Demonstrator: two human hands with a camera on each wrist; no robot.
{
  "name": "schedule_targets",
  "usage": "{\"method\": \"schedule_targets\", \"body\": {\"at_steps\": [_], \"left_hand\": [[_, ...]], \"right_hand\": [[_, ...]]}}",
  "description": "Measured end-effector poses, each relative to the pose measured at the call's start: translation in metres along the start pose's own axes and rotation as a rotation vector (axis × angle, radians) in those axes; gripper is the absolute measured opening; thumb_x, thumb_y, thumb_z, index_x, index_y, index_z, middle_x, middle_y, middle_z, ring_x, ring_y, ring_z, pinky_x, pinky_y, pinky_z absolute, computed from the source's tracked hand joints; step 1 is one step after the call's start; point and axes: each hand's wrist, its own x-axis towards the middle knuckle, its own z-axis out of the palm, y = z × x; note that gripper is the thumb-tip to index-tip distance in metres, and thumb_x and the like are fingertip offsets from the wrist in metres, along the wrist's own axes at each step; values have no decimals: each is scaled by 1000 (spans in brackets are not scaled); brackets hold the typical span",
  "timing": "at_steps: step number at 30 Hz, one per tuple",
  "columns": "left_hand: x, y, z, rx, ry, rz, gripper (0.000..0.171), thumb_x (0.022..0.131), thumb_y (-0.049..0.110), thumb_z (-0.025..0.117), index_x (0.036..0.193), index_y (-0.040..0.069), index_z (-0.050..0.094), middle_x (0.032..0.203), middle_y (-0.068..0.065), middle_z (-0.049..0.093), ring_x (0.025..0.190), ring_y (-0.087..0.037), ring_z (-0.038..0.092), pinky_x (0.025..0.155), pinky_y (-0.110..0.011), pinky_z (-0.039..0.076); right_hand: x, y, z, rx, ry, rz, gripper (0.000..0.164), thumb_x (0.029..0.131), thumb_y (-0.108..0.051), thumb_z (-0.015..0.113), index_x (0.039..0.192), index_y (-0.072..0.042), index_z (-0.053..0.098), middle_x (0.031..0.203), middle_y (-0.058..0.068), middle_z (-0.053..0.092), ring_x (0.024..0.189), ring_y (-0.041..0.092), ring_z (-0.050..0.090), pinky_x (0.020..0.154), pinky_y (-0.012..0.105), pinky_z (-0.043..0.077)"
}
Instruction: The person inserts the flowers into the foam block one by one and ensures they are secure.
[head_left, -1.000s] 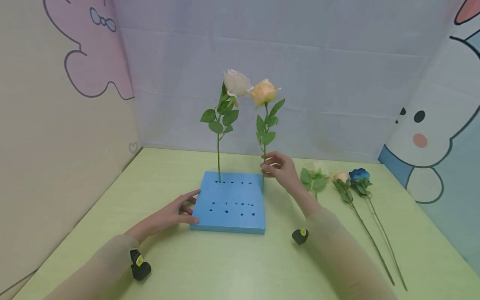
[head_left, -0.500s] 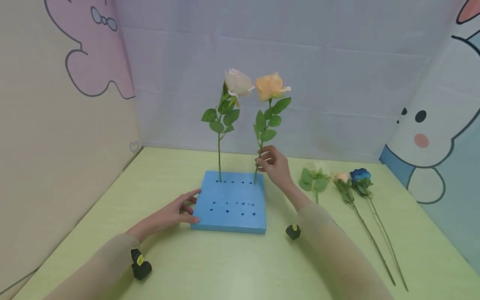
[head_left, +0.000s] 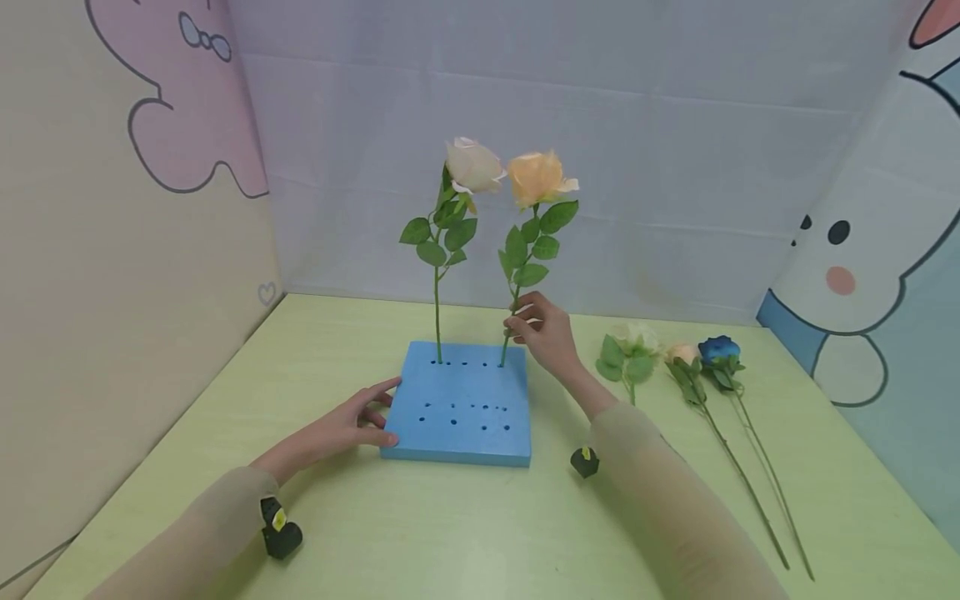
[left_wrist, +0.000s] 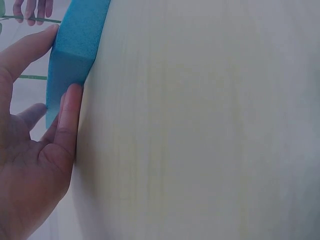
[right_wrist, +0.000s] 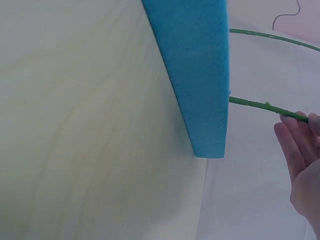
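Observation:
A blue foam block with rows of holes lies on the table. In its back left part a pale pink-white rose stands upright. My right hand pinches the green stem of a peach rose between thumb and fingers. That stem leans a little to the right, and its lower end meets the block at the back right holes; in the right wrist view the stem reaches the block's top face. Along the block's left edge my left hand rests, thumb at the near corner, fingers touching the side.
To the right lie a white-green rose, a second peach rose and a blue rose, the latter two with long stems pointing towards me. A fabric backdrop stands behind the pale green table.
My right hand has carried the peach rose left from beside the block's right edge, and its stem's lower end now meets the back right holes. My left hand has stayed at the block's edge.

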Motion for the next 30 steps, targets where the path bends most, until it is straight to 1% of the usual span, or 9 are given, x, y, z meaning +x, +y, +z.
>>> {"method": "schedule_targets", "body": {"at_steps": [2,9,12,18,21,23,25,28,30], "left_hand": [[0,0,0,0,1,-2,90,88,35,73,158,20,19,148,-19,39,119,-27,51,97,-41,46],[1,-2,0,3,1,-14,90,87,35,73,158,22,19,148,-18,39,118,-26,51,97,-41,45],[1,-2,0,1,1,-15,91,87,36,73,158,21,19,148,-17,39,118,-26,51,97,-39,45],[1,-2,-1,7,0,-10,91,87,36,74,158,21,19,148,-18,39,118,-26,51,95,-37,45],[0,-2,-1,4,-1,-9,91,87,36,74,158,21,19,148,-18,39,117,-26,51,95,-37,45],[0,-3,0,5,-3,-8,91,87,36,74,158,22,19,148,-18,39,117,-25,51,94,-37,45],[0,-3,0,3,-2,-8,91,87,35,74,158,21,19,148,-18,39,116,-25,51,93,-36,45],[0,-2,1,-1,1,-6,91,87,35,74,158,21,20,148,-18,39,116,-25,51,93,-36,45],[1,-1,2,-7,0,1,90,87,34,74,158,20,19,148,-19,39,117,-26,51,94,-37,45]], "right_hand": [[0,-1,0,-10,-9,1,16,95,-5,61,110,0,59,95,24,70,80,34,74,71,36,60],[3,-2,-3,2,-54,17,17,97,-8,59,110,4,59,99,28,71,85,43,73,74,49,59],[4,-2,-4,-10,-78,19,18,98,-10,59,109,4,59,101,29,71,88,43,73,75,50,59],[8,-3,-5,-61,-108,2,16,97,-9,60,107,3,59,103,25,71,90,37,73,74,42,60],[9,-4,-7,-74,-123,-2,21,98,-9,58,114,4,59,104,24,71,89,35,73,74,40,60],[8,-9,-7,-63,-129,14,24,98,-10,57,118,4,58,105,25,71,90,37,73,76,42,60],[7,-10,-7,-58,-128,17,26,99,-11,56,120,4,58,106,25,71,93,37,72,76,40,60],[8,-11,-8,-47,-126,22,27,100,-12,57,122,4,60,113,26,69,101,38,70,77,37,60],[9,-9,-8,-53,-117,9,28,99,-12,59,123,3,62,115,26,69,103,36,70,77,33,60]]}}
